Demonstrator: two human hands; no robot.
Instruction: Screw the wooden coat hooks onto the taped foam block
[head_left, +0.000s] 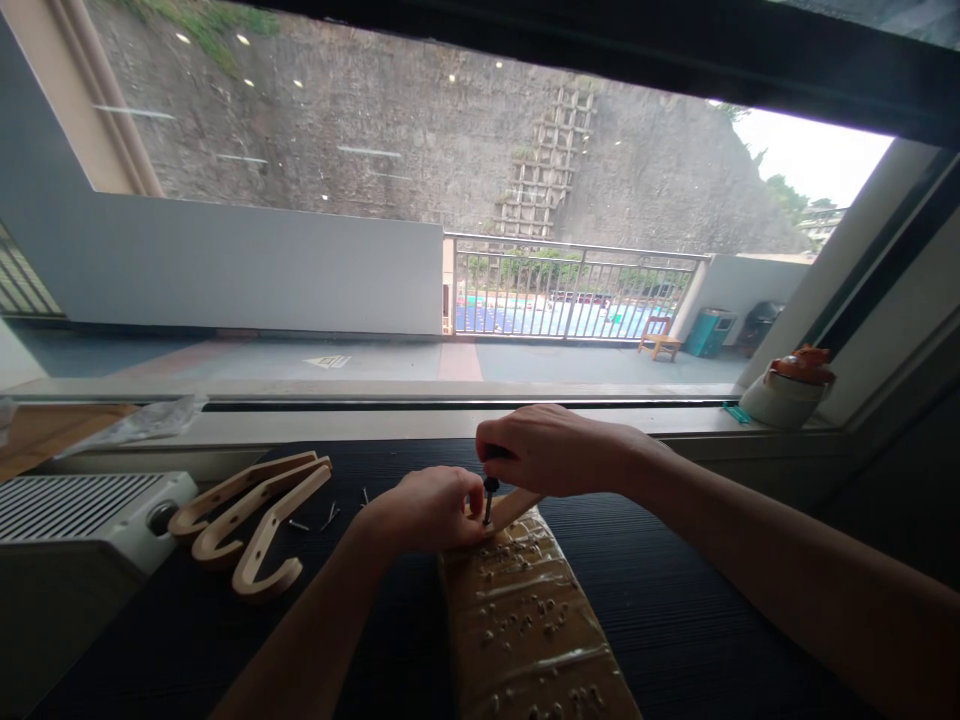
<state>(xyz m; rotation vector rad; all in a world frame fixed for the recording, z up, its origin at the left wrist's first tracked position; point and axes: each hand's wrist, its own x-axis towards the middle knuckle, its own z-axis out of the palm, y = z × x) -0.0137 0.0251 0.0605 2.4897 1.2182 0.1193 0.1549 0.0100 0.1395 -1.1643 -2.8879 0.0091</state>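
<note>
My right hand (536, 450) is closed round the black handle of a screwdriver (490, 488), whose short shaft points straight down. Beneath its tip lies a pale wooden hook (517, 508), partly covered by both hands. With fingers bent, my left hand (431, 505) grips the hook right beside the screwdriver shaft; its fingertips are partly hidden. A long tape-wrapped cardboard block (525, 610), its top dotted with many small holes, supports the hook. Left of my left hand, several loose screws (328, 515) and further wooden hooks (262, 545) lie on the dark table.
The black wood-grain table (660, 600) reaches the window sill (255, 425). A white slatted appliance (90, 515) with a knob stands at the left, near cardboard and a plastic bag (142, 420). A jar with an orange lid (791, 385) sits on the sill at right.
</note>
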